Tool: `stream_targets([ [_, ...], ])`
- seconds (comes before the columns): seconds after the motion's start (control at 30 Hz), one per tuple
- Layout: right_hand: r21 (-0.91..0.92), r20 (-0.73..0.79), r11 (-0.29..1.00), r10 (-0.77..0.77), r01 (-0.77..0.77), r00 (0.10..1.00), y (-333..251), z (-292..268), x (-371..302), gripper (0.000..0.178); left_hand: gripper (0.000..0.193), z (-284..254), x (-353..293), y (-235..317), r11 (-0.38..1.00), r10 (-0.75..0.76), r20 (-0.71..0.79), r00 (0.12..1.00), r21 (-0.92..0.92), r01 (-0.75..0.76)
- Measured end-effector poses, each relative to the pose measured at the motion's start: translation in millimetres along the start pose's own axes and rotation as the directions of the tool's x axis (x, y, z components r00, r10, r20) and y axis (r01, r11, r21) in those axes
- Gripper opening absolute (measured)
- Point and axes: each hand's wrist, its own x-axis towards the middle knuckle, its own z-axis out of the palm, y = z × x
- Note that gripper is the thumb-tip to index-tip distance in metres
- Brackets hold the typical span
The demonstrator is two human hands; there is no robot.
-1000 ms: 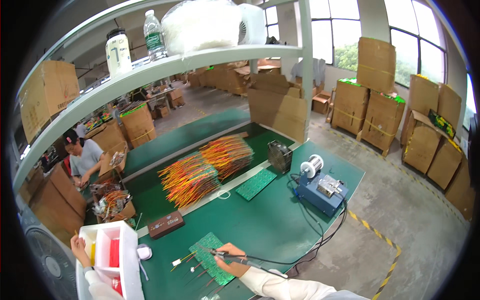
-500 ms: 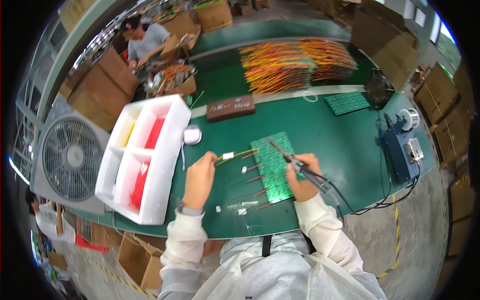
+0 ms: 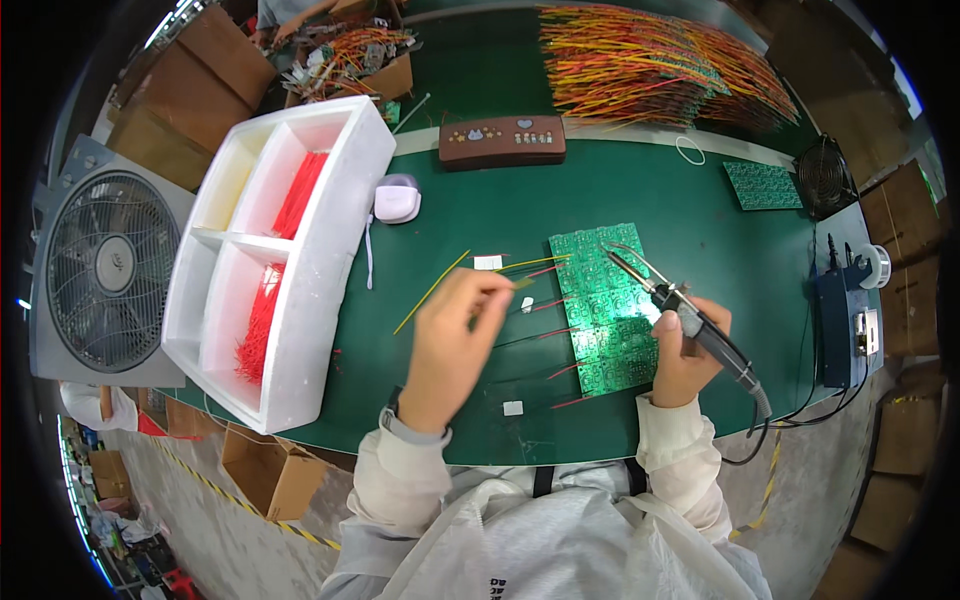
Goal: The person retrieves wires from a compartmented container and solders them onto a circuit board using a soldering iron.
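My right hand (image 3: 688, 350) grips a soldering iron (image 3: 715, 342) with a black cable. Its two thin metal prongs point up and left over a green circuit board panel (image 3: 610, 345), apparently above its surface. Left of the board, my left hand (image 3: 455, 345) is closed in a pinch on a short yellowish end, blurred, which looks like a yellow wire (image 3: 523, 283). Another yellow wire (image 3: 420, 305) slants beside that hand. One yellow wire (image 3: 535, 263) reaches the board's upper left edge. Several red wires (image 3: 562, 370) stick out along the same edge, with dark ones among them.
A white foam box (image 3: 345, 215) with red wires in compartments stands left, beside a fan (image 3: 115, 262). Behind lie a brown case (image 3: 502, 142), a white earbud-like case (image 3: 397, 200) and heaped wired boards (image 3: 660, 70). At right are another board (image 3: 763, 186) and a blue soldering station (image 3: 845, 325).
My view has tilted down and shifted. My left hand has moved nearer the board, and a yellow wire now shows slanting beside it. The iron stays in my right hand over the board.
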Motion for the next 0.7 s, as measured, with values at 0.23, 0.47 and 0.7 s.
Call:
stream_targets([
  [0.23,0.029,-0.034,0.99,0.139,-0.138,0.99,-2.6,0.3,1.0,0.028,0.006,45.4,15.5,-4.8,1.0,0.017,0.085,0.996,0.012,-0.018],
  [0.47,0.001,-0.037,0.991,0.136,-0.137,0.99,-4.9,-0.2,3.1,0.03,0.011,62.9,9.5,-21.4,0.98,0.095,0.008,0.995,0.174,-0.095],
  [0.7,-0.098,-0.023,0.991,0.094,-0.096,0.995,0.6,-1.2,2.4,0.032,0.014,67.5,11.1,-25.9,0.965,0.149,0.019,0.989,0.216,-0.15],
])
